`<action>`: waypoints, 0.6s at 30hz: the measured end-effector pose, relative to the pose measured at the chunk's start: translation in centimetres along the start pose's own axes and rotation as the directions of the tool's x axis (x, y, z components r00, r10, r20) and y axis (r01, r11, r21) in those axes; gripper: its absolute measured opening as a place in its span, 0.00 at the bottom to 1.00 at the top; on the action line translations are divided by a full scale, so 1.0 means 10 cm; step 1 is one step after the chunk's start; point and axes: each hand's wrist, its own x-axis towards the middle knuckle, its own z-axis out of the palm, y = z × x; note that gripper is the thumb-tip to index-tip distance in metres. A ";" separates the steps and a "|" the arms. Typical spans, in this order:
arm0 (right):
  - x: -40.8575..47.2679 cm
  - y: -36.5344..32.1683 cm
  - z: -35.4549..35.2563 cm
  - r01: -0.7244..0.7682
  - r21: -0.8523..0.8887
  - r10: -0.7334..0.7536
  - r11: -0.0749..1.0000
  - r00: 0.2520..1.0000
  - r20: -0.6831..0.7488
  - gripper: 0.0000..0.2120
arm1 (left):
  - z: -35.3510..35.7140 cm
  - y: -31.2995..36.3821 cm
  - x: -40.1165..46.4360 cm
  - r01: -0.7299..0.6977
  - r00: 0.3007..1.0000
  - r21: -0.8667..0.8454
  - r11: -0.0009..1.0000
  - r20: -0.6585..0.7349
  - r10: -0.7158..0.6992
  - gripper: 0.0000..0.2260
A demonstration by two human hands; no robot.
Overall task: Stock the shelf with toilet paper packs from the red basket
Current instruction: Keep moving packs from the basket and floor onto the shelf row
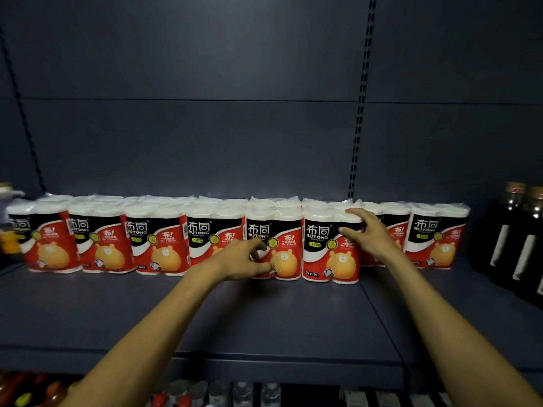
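A row of several red, black and white toilet paper packs stands along the dark grey shelf [264, 318], with more packs behind it. My left hand [244, 259] rests its curled fingers on the lower front of the pack at the middle [279, 230]. My right hand [367, 233] lies with fingers spread over the top right corner of the neighbouring pack [326, 259], thumb on its front. Neither pack is lifted; both stand upright on the shelf. The red basket is out of view.
Dark bottles with white labels [517, 230] stand at the shelf's right end. A blurred yellow item [8, 242] sits at the far left. Bottles and caps [205, 395] fill the shelf below. The shelf's front half lies bare.
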 end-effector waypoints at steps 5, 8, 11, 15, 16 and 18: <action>-0.04 -0.08 0.01 -0.007 -0.122 0.007 0.993 1.000 -0.001 0.31 | 0.04 -0.04 -0.06 0.023 1.000 0.010 1.000 0.001 -0.023 0.28; -0.20 -0.21 0.04 0.037 -0.134 -0.064 0.990 0.978 -0.200 0.30 | 0.03 -0.07 -0.15 0.023 0.999 0.022 0.999 -0.027 -0.023 0.28; -0.44 -0.45 0.17 0.130 -0.154 -0.164 0.979 0.957 -0.240 0.22 | -0.01 -0.15 -0.33 0.029 0.996 0.006 1.000 -0.079 -0.028 0.26; -0.70 -0.75 0.55 0.185 -0.125 -0.167 0.975 0.975 0.145 0.24 | -0.10 -0.35 -0.67 0.079 0.991 0.012 0.997 -0.105 -0.077 0.22; -0.77 -0.84 0.68 0.185 -0.102 -0.161 0.977 0.965 0.206 0.25 | -0.13 -0.43 -0.79 0.104 0.988 0.002 0.995 -0.112 -0.104 0.23; -0.92 -1.03 0.95 0.198 -0.066 -0.172 0.978 0.943 0.284 0.27 | -0.19 -0.59 -1.03 0.143 0.981 -0.015 0.990 -0.128 -0.144 0.25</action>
